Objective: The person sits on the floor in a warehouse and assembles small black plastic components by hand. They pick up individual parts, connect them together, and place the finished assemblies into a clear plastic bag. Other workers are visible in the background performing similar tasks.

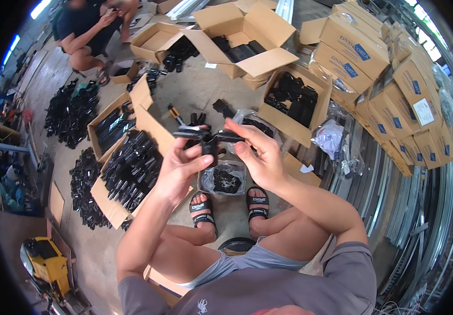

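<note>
My left hand is closed around a black plastic fitting with a short round stub pointing down. At its right side, my right hand pinches a black end piece between thumb and fingers. The two parts meet or nearly meet; whether they are joined I cannot tell. Below the hands, between my feet, lies an open clear plastic bag of small black pieces. Beyond the hands a yellow-and-black handled tool rests on the floor near a few loose black parts.
Left of me, an open cardboard box is heaped with black parts, beside loose piles. Ahead stand open boxes and, to the right, another box. Stacked cartons and metal profiles line the right. A person sits far left.
</note>
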`<state>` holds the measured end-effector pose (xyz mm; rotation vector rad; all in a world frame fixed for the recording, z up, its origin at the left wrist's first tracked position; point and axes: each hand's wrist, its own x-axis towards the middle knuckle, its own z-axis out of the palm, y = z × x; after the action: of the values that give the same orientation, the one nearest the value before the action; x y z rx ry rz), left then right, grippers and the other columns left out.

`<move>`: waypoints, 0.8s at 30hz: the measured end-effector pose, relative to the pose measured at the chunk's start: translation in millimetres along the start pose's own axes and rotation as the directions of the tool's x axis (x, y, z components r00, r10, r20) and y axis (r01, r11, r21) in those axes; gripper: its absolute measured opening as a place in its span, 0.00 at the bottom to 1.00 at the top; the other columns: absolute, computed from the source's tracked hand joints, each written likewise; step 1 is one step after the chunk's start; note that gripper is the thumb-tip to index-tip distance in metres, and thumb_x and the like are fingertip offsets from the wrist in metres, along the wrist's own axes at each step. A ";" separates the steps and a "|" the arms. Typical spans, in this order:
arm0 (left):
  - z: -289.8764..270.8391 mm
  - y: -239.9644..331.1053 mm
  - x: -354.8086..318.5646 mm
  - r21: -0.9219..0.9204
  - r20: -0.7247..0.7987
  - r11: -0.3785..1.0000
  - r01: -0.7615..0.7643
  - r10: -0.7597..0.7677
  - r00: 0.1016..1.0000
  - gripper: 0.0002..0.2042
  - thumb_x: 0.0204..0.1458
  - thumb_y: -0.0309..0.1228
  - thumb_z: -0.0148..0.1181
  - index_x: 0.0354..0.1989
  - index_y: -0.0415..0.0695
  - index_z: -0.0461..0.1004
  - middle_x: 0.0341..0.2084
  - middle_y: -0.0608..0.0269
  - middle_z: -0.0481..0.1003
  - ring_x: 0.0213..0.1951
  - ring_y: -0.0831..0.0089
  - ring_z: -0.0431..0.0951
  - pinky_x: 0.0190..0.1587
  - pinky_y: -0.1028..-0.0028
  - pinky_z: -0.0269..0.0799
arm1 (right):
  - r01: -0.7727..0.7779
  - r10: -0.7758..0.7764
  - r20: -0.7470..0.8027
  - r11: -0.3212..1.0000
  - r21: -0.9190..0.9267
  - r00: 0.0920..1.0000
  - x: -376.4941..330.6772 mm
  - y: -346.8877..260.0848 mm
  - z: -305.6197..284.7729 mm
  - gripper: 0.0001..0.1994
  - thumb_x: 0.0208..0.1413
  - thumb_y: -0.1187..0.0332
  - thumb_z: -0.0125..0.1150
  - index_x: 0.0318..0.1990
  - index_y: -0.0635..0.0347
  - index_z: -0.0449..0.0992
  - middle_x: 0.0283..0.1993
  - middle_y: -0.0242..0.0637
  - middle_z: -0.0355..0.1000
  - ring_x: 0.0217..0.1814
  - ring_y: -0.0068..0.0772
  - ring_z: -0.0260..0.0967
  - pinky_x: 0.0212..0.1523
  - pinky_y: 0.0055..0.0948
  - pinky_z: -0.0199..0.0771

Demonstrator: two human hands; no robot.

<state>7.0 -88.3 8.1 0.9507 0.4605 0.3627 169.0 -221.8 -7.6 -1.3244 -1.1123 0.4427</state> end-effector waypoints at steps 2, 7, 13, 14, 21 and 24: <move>-8.1 -1.3 2.5 0.074 -0.073 0.997 0.002 0.004 0.997 0.32 0.50 0.14 0.64 0.64 0.41 0.61 0.48 0.53 0.78 0.51 0.64 0.79 0.59 0.63 0.73 | -0.088 0.099 -0.061 0.983 0.158 0.993 4.5 24.0 -13.3 0.22 0.68 0.61 0.55 0.65 0.60 0.67 0.53 0.39 0.76 0.44 0.23 0.72 0.45 0.24 0.72; -25.3 7.3 8.3 0.182 -0.175 0.982 -0.051 0.083 0.981 0.33 0.47 0.12 0.64 0.64 0.40 0.62 0.45 0.53 0.80 0.49 0.66 0.81 0.58 0.64 0.74 | -0.434 0.275 -0.425 0.834 -0.342 0.863 46.0 165.3 -131.7 0.16 0.61 0.64 0.59 0.55 0.57 0.76 0.44 0.48 0.80 0.46 0.38 0.79 0.47 0.34 0.77; -35.2 10.7 16.9 0.100 -0.221 0.995 -0.014 0.035 0.975 0.34 0.47 0.12 0.65 0.64 0.41 0.62 0.45 0.54 0.80 0.48 0.67 0.81 0.55 0.69 0.73 | -0.685 0.496 -0.502 0.310 -0.660 0.708 47.4 280.1 -238.9 0.13 0.58 0.63 0.57 0.47 0.54 0.82 0.49 0.48 0.78 0.55 0.52 0.75 0.57 0.43 0.73; -36.1 10.4 20.7 0.076 -0.228 0.997 -0.001 0.018 0.974 0.34 0.47 0.13 0.65 0.65 0.41 0.62 0.45 0.53 0.80 0.49 0.67 0.81 0.55 0.68 0.73 | -0.696 0.533 -0.499 0.269 -0.666 0.684 49.4 292.7 -240.9 0.13 0.58 0.63 0.57 0.47 0.54 0.82 0.50 0.48 0.78 0.55 0.51 0.74 0.57 0.43 0.73; -44.0 0.6 39.5 -0.018 -0.208 0.990 0.139 -0.139 0.968 0.37 0.44 0.23 0.73 0.64 0.41 0.62 0.43 0.52 0.80 0.49 0.62 0.81 0.55 0.64 0.76 | -0.603 0.650 -0.421 0.072 -0.795 0.633 72.1 371.3 -226.3 0.14 0.59 0.62 0.60 0.51 0.47 0.81 0.53 0.46 0.76 0.58 0.48 0.73 0.59 0.45 0.73; -50.2 -1.6 43.5 0.061 -0.245 0.979 0.194 -0.173 0.954 0.40 0.37 0.18 0.75 0.63 0.39 0.63 0.39 0.53 0.81 0.44 0.60 0.83 0.51 0.65 0.79 | -0.581 0.703 -0.412 0.002 -0.814 0.579 78.9 398.5 -232.6 0.17 0.58 0.63 0.61 0.54 0.53 0.77 0.57 0.50 0.74 0.60 0.49 0.72 0.60 0.45 0.74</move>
<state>17.5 -33.3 -27.6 0.9416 0.7841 0.2909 525.1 -180.7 -308.5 -2.9755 -0.6820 0.5984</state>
